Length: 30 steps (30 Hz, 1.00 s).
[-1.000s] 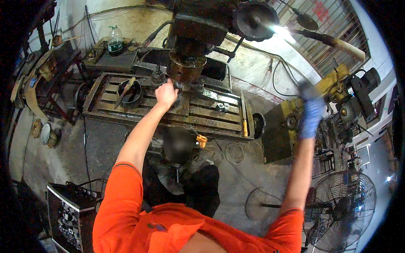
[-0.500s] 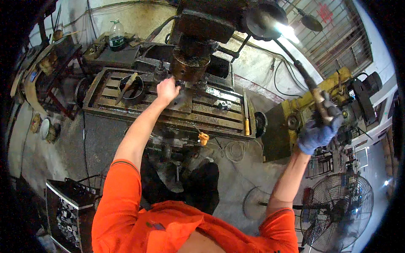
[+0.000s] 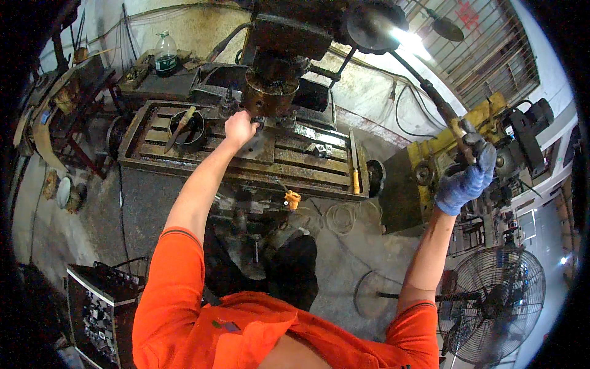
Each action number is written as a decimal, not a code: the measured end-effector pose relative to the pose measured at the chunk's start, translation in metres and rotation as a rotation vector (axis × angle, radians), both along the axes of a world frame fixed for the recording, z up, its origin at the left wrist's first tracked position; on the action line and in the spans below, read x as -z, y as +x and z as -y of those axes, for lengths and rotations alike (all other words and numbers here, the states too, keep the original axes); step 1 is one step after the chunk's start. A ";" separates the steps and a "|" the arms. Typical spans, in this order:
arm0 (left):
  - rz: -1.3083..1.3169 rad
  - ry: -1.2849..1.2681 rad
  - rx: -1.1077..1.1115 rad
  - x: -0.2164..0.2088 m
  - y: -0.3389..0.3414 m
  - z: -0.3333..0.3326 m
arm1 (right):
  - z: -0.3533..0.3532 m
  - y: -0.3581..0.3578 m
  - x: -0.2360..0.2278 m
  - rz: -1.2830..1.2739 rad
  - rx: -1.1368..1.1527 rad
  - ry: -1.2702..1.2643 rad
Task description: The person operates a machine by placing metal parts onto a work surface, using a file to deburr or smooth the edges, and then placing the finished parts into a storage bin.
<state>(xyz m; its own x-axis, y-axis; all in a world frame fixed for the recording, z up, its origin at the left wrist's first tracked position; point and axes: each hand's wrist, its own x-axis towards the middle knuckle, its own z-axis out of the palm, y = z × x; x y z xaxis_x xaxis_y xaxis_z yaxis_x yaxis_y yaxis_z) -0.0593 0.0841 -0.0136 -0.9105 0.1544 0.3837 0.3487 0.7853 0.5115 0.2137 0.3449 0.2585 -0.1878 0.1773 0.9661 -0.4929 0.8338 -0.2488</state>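
Note:
My bare left hand (image 3: 240, 128) is closed just below the round, rust-brown spindle head (image 3: 268, 92) of a drilling machine. Its fingers grip a small dark part there, mostly hidden by the hand itself. On the right, my right hand (image 3: 465, 178) wears a blue-grey glove and is wrapped round the end of a long lever handle (image 3: 455, 126) that slants up to the machine. Beneath the spindle lies the oily slotted worktable (image 3: 299, 176). A black pan (image 3: 192, 136) with a yellow-handled brush (image 3: 182, 126) in it stands on the table's left part.
A small metal block (image 3: 318, 150) and a yellow-handled file (image 3: 355, 172) lie on the table's right side. An orange-yellow knob (image 3: 292, 198) sticks out at its front. A large fan (image 3: 491, 301) stands at lower right, a yellow-green machine (image 3: 424, 169) behind. A clear bottle (image 3: 166, 58) stands back left.
My right hand has moved slightly up with the lever handle. My left hand stays at the same part under the spindle; the whole view has shifted a little.

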 end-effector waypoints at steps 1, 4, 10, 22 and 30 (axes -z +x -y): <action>-0.009 0.013 0.008 -0.001 0.001 -0.001 | 0.001 0.002 0.010 -0.014 0.180 0.094; 0.029 0.051 0.037 -0.006 0.003 -0.003 | 0.008 0.006 0.036 0.052 0.044 -0.068; 0.018 0.029 -0.001 -0.003 0.002 -0.001 | -0.004 0.004 0.018 -0.019 0.137 0.185; 0.023 0.048 0.133 -0.023 0.017 0.048 | 0.030 0.006 0.034 0.034 0.016 -0.195; -0.235 -0.277 -0.129 -0.048 0.087 0.191 | 0.024 0.001 0.034 -0.073 0.050 -0.010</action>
<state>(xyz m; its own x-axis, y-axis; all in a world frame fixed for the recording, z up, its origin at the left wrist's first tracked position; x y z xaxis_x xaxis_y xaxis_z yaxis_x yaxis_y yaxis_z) 0.0276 -0.1073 0.0348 -0.8213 0.1718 0.5441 0.3207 0.9277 0.1912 0.2146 0.3209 0.2244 -0.1071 0.1941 0.9751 -0.4675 0.8557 -0.2217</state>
